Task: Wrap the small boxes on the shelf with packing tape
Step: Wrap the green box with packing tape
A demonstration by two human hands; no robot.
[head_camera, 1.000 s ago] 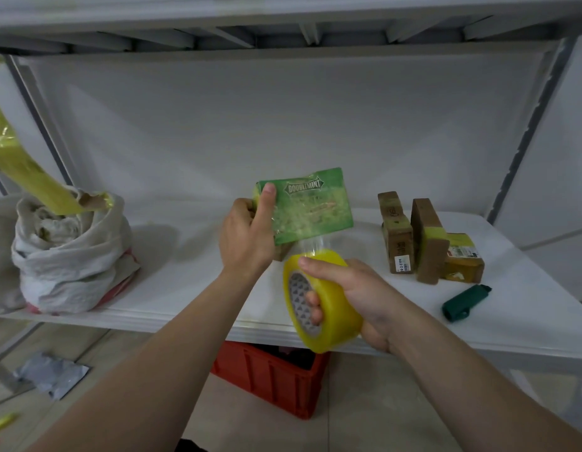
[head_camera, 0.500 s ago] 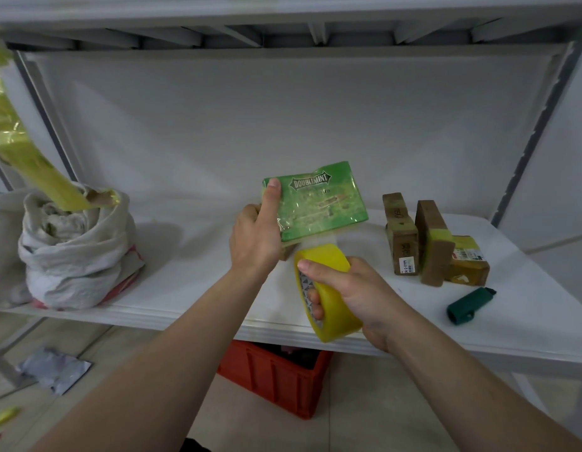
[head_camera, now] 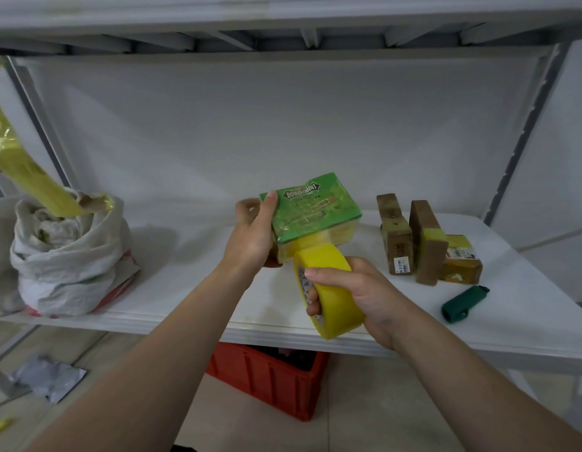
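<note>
A person's left hand (head_camera: pixel 250 236) holds a green Doublemint box (head_camera: pixel 310 207) up at the centre of the frame, above the white shelf (head_camera: pixel 185 288). The thumb presses on the printed top face near its left corner and the fingers curl around behind the box. The right hand (head_camera: pixel 358 295), just below and to the right, grips a roll of yellow packing tape (head_camera: pixel 332 288), with the thumb laid across the outer band and the fingers hooked into the core. The roll meets the box's lower front edge, where a yellow strip lies across the side facing the camera.

To the right on the shelf, a narrow brown box (head_camera: pixel 395 234) stands on edge beside a taller brown box (head_camera: pixel 426 243) that has a band of yellow tape around it. A flat labelled box (head_camera: pixel 462 259) lies just behind and to the right of that one. Near them, toward the shelf's front edge, rests a dark green plastic tool (head_camera: pixel 462 303).

At the left of the frame a white sack (head_camera: pixel 67 256) sits on the shelf, rolled open at the top. A long strip of yellow tape (head_camera: pixel 22 164) runs down into it from the upper left corner. Below the shelf, a red plastic crate (head_camera: pixel 270 376) stands on the floor at lower centre, and a grey pouch (head_camera: pixel 48 376) lies on the floor at lower left.
</note>
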